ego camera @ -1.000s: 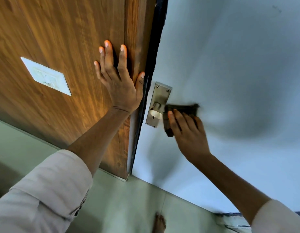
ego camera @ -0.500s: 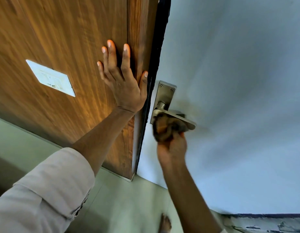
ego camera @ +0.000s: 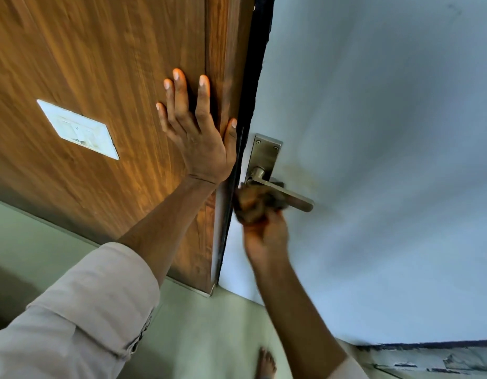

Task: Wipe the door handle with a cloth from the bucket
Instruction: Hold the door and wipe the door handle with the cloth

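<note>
Right hand (ego camera: 265,236) gripping a dark cloth (ego camera: 253,205) closed around the door handle (ego camera: 288,196), left hand (ego camera: 201,143) pressing flat, fingers spread, on the wooden door (ego camera: 100,64) beside it.

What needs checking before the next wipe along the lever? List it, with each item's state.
1. Cloth in the right hand: ok, bunched in its grip.
2. Cloth touching the door handle: ok, pressed under the lever near its pivot.
3. Outer end of the lever: not ok, bare, cloth not on it.
4. Left hand bracing: ok, flat on the wooden panel, thumb at the edge.
5. Backplate clean: cannot tell.
6. Brownish smudge on the door face beside the lever: not ok, visible.
</note>
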